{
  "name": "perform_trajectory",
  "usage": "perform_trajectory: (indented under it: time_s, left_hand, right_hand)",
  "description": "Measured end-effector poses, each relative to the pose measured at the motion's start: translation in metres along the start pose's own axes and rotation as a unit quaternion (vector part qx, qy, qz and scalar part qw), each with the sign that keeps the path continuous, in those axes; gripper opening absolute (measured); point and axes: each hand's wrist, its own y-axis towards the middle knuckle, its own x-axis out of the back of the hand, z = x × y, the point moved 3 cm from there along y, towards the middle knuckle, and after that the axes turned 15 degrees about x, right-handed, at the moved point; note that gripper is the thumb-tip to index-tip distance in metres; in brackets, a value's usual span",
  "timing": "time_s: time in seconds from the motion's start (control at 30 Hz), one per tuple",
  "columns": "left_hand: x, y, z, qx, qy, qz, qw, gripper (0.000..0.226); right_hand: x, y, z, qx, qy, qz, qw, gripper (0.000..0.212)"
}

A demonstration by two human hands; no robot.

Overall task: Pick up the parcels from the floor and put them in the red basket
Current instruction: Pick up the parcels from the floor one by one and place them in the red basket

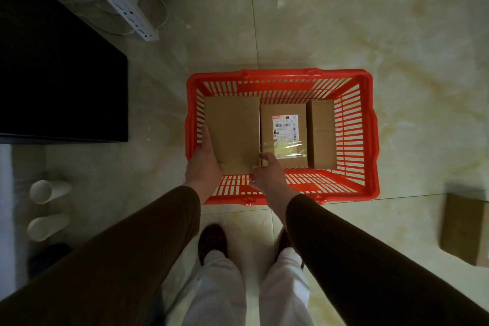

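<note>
The red basket (370, 140) sits on the tile floor (397, 47) right in front of your feet. Inside it, you've got a plain cardboard parcel (232, 130) against the left wall, a labelled parcel (283, 137) in the middle, and a narrower parcel (321, 135) by the right wall. One more parcel (465, 230) lies on the floor off the basket's near right corner. Your left hand (205, 164) wraps the plain parcel's near left edge; your right hand (267, 174) pinches its near right corner.
</note>
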Motion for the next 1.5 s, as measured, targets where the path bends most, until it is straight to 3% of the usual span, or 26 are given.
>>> perform_trajectory:
  time_s: [0.2,0.33,0.57,1.0,1.23,1.5]
  left_hand:
    - [0.001,-0.007,-0.002,-0.008,0.010,0.003,1.000,0.096]
    - [0.004,-0.010,-0.002,-0.022,0.021,0.007,1.000,0.097]
    - [0.023,-0.030,-0.008,-0.030,0.003,0.021,0.999,0.091]
    - [0.054,-0.137,-0.095,-0.184,0.014,0.045,0.982,0.078]
    - [0.013,-0.204,-0.146,-0.232,0.055,0.067,0.969,0.067]
    - [-0.091,-0.307,-0.198,-0.247,0.082,0.084,0.962,0.066]
  right_hand:
    - [0.001,0.001,0.005,0.011,-0.079,0.001,0.997,0.050]
    - [0.006,-0.008,0.004,0.000,-0.011,0.007,1.000,0.046]
    - [0.040,-0.035,0.019,0.023,-0.046,-0.026,0.998,0.055]
    - [0.146,-0.125,0.046,0.067,0.004,-0.138,0.988,0.050]
    - [0.236,-0.167,0.002,0.094,-0.003,-0.211,0.973,0.046]
    - [0.369,-0.224,-0.090,0.072,-0.005,-0.244,0.967,0.042]
